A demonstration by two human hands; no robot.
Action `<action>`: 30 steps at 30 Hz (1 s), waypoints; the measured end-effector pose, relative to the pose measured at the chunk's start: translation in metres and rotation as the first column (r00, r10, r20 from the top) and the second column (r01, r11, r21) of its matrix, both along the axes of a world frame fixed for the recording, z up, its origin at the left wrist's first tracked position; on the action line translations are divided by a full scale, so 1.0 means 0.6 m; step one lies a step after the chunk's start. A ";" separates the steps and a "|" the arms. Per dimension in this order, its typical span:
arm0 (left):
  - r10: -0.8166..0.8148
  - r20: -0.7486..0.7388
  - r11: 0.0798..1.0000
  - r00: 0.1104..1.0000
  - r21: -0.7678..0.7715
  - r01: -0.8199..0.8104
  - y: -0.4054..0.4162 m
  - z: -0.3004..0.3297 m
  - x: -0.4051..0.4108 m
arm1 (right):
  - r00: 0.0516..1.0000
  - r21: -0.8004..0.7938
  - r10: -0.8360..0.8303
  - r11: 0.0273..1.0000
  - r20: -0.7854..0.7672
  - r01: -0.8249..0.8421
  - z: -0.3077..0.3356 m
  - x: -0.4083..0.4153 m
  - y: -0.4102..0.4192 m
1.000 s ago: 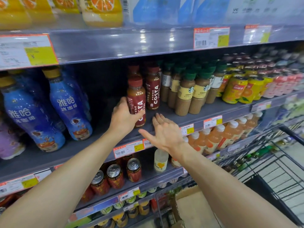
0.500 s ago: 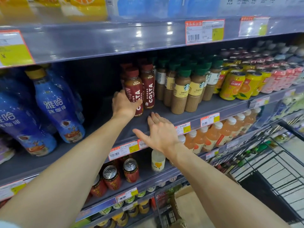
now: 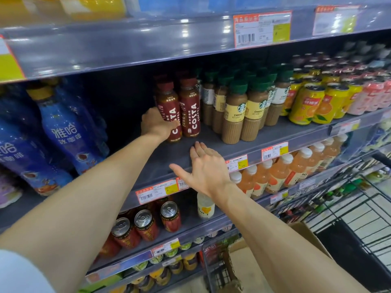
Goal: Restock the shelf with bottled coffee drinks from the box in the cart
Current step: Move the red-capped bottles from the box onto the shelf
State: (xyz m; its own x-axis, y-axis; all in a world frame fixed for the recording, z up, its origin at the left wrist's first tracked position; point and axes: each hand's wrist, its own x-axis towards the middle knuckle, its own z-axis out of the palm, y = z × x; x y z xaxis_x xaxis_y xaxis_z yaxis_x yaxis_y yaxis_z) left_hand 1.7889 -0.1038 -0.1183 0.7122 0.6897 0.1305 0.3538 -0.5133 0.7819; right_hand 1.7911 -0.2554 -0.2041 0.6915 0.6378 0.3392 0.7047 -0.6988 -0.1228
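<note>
Now we've pushed the Costa bottle (image 3: 169, 115) deeper onto the shelf (image 3: 211, 149) than it sat a second ago, when it was nearer the front edge; it stands upright at centre frame, touching or just beside a second Costa bottle (image 3: 191, 113) on its right. Our left hand (image 3: 155, 124) grips its lower body, fingers curled round the label. Our right hand (image 3: 206, 168) holds nothing, fingers straight and slightly spread, hovering over the bare front strip of shelf, about where it was before. Green-capped Starbucks bottles (image 3: 234, 111) sit just right of the Costa pair. Placement looks nearly done, we judge; next comes letting go and going back to the cardboard box (image 3: 304, 235) in the cart (image 3: 359, 208), lower right of frame. Box contents aren't visible from here.
</note>
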 end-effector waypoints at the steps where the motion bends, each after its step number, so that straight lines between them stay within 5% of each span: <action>1: 0.004 0.000 1.000 1.000 0.000 -0.004 0.001 0.001 0.000 | 1.000 -0.004 0.003 1.000 -0.005 -0.003 0.002 0.000 0.000; 17: 0.056 -0.088 0.998 0.995 -0.001 -0.057 0.009 -0.013 0.002 | 0.999 -0.039 0.014 0.999 -0.039 -0.016 0.002 0.004 0.001; 20: 0.060 -0.138 0.983 0.989 0.179 -0.035 -0.008 -0.028 -0.033 | 0.998 -0.060 0.029 0.998 -0.051 -0.033 0.007 0.007 -0.002; 25: -0.072 -0.267 0.670 0.961 0.701 0.245 -0.057 -0.057 -0.131 | 0.994 0.011 0.098 0.995 0.049 -0.099 0.001 -0.003 -0.031; 30: -0.049 -0.410 0.608 0.911 0.711 0.353 -0.110 -0.085 -0.247 | 0.964 0.069 0.261 0.962 0.047 -0.264 -0.047 -0.087 -0.069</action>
State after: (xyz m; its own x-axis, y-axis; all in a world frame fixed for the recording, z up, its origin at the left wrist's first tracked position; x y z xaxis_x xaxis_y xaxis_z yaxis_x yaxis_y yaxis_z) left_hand 1.6407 -0.1701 -0.1691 0.9201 0.2806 0.2734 0.3084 -0.9491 -0.0636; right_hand 1.7387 -0.2970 -0.2324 0.4890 0.7672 0.4152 0.8673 -0.4784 -0.1375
